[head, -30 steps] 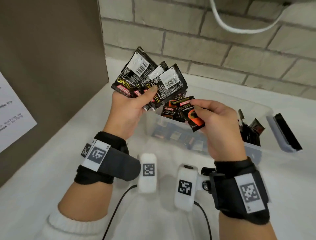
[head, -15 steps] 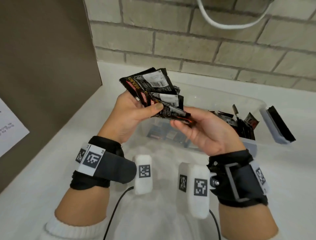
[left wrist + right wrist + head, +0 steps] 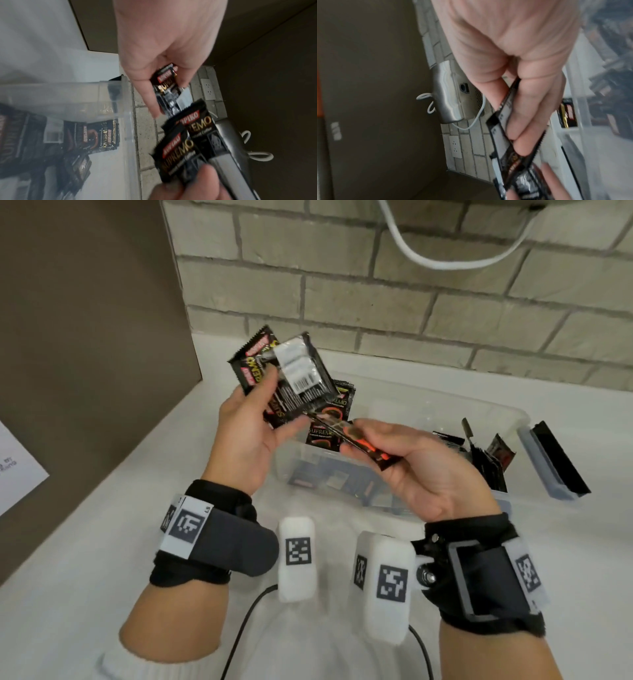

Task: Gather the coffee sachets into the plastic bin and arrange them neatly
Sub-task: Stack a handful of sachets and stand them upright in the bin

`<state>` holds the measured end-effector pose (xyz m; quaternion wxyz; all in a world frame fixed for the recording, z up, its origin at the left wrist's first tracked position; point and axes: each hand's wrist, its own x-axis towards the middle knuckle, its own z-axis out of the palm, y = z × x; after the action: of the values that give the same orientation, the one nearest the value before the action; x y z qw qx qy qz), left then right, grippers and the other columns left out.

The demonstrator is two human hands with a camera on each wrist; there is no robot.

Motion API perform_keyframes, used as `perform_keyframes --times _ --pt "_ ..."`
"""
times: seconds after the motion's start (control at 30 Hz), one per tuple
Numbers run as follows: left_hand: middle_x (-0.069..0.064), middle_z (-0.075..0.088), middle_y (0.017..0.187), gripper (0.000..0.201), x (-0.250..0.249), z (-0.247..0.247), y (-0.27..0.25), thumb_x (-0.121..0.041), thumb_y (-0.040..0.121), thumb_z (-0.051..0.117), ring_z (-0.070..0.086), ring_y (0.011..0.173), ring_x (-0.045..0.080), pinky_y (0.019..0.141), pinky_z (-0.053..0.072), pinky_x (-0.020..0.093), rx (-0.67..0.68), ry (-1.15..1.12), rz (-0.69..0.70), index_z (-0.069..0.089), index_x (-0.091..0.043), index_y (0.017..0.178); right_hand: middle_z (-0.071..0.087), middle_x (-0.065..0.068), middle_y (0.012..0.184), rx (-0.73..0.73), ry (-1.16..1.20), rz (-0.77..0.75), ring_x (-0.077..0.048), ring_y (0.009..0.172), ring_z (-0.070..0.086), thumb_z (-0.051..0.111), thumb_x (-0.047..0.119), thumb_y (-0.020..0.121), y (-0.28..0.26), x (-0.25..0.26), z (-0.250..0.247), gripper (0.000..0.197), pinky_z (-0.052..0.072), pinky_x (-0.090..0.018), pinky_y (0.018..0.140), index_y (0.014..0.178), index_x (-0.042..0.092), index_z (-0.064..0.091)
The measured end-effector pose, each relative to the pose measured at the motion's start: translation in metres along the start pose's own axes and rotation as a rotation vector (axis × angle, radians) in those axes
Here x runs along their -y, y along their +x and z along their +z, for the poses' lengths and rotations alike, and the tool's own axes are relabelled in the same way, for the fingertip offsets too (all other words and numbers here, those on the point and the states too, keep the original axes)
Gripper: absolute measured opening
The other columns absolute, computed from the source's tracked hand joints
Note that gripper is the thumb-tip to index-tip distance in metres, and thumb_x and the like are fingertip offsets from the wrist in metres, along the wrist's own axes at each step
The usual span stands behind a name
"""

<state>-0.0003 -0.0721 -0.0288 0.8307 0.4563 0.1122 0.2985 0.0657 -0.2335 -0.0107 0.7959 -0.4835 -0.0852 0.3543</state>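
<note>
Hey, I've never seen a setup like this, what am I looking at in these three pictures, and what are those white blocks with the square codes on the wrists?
There is no machine here: a person works with bare hands and wears three cameras. The big picture comes from a camera on the head, looking down. The other two come from cameras strapped to each wrist, the white blocks with printed square codes; they look along the hand at the fingers, so the hands look huge.

The left hand holds a fanned bunch of black coffee sachets. The right hand pinches one more sachet, edge-on, next to that bunch.

On the white counter stands a clear plastic bin, with more sachets inside, some lying flat, some on edge at the right. Behind is a brick wall with a white cable.
</note>
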Motion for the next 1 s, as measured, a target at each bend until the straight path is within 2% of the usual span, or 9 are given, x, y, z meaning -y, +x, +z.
perform_keyframes --times 0.07,0.13,0.3,0.43,0.5,0.57,0.7,0.87,1.0 --pt "0.005 0.067 0.118 0.029 0.001 -0.001 0.005 -0.025 0.097 0.048 0.064 0.108 0.022 0.083 0.056 0.041 -0.074 -0.006 0.045 0.056 -0.015 0.123 0.071 -0.014 0.090 -0.090 -0.057 -0.122 -0.021 0.074 0.070 0.054 -0.005 0.085 0.003 0.000 -0.006 0.021 0.060 -0.029 0.069 0.105 -0.005 0.060" --pt "-0.001 0.070 0.110 0.020 0.001 0.000 0.005 -0.027 0.097 0.048 0.066 0.104 0.017 0.084 0.056 0.038 -0.087 0.016 0.069 0.059 -0.022 0.113 0.069 -0.012 0.102 -0.174 -0.167 -0.247 -0.020 0.083 0.069 0.058 0.001 0.085 0.004 -0.001 -0.009 0.029 0.058 -0.029 0.068 0.114 0.001 0.059" --pt "-0.001 0.070 0.110 0.029 0.008 0.013 0.000 -0.029 0.096 0.049 0.068 0.099 0.013 0.072 0.057 0.027 -0.065 0.105 0.058 0.057 -0.016 0.120 0.068 0.001 0.076 -0.271 -0.337 -0.416 -0.011 0.071 0.062 0.060 0.013 0.089 0.000 -0.003 -0.002 0.008 0.052 -0.021 0.064 0.087 0.015 0.067" --pt "0.006 0.067 0.114 0.030 0.017 0.028 -0.005 -0.021 0.095 0.052 0.068 0.100 0.017 0.073 0.058 0.030 -0.092 0.117 0.101 0.054 -0.005 0.120 0.070 -0.002 0.080 -0.292 -0.300 -0.455 -0.012 0.065 0.065 0.054 0.019 0.094 0.001 -0.003 -0.002 0.015 0.052 -0.021 0.057 0.093 0.013 0.067" --pt "0.007 0.066 0.115 0.027 0.021 0.035 -0.007 -0.015 0.095 0.052 0.066 0.101 0.017 0.073 0.058 0.030 -0.082 0.121 0.115 0.051 -0.003 0.119 0.070 -0.004 0.085 -0.313 -0.269 -0.437 -0.019 0.068 0.068 0.048 0.022 0.097 0.004 -0.003 -0.003 0.018 0.049 -0.028 0.064 0.096 0.013 0.063" --pt "0.006 0.064 0.117 0.025 0.024 0.040 -0.009 -0.015 0.095 0.051 0.065 0.103 0.016 0.070 0.058 0.028 -0.039 0.133 0.103 0.049 -0.007 0.119 0.069 -0.008 0.095 -0.332 -0.233 -0.413 -0.022 0.079 0.067 0.044 0.023 0.098 0.007 -0.003 -0.004 0.020 0.050 -0.034 0.067 0.106 0.011 0.059" --pt "0.000 0.059 0.125 0.024 0.026 0.042 -0.010 -0.020 0.097 0.046 0.063 0.109 0.017 0.072 0.059 0.034 0.115 0.198 0.026 0.045 -0.017 0.121 0.067 -0.008 0.096 -0.317 -0.217 -0.413 -0.014 0.072 0.066 0.044 0.020 0.098 0.011 -0.006 -0.003 0.022 0.052 -0.024 0.054 0.113 0.005 0.052" --pt "0.011 0.060 0.124 0.037 0.028 0.043 -0.013 -0.004 0.094 0.048 0.065 0.104 0.025 0.071 0.059 0.036 0.270 0.246 -0.017 0.038 -0.007 0.130 0.066 -0.013 0.105 -0.329 -0.286 -0.456 -0.022 0.083 0.065 0.045 0.008 0.097 0.014 -0.011 -0.001 0.019 0.051 -0.033 0.065 0.115 0.007 0.050" --pt "0.012 0.058 0.125 0.035 0.029 0.040 -0.011 0.002 0.093 0.047 0.064 0.105 0.025 0.075 0.059 0.036 0.236 0.251 0.001 0.040 -0.012 0.124 0.068 -0.008 0.103 -0.237 -0.361 -0.475 -0.019 0.091 0.065 0.048 -0.006 0.090 0.011 -0.009 -0.004 0.026 0.052 -0.028 0.074 0.109 0.011 0.056"
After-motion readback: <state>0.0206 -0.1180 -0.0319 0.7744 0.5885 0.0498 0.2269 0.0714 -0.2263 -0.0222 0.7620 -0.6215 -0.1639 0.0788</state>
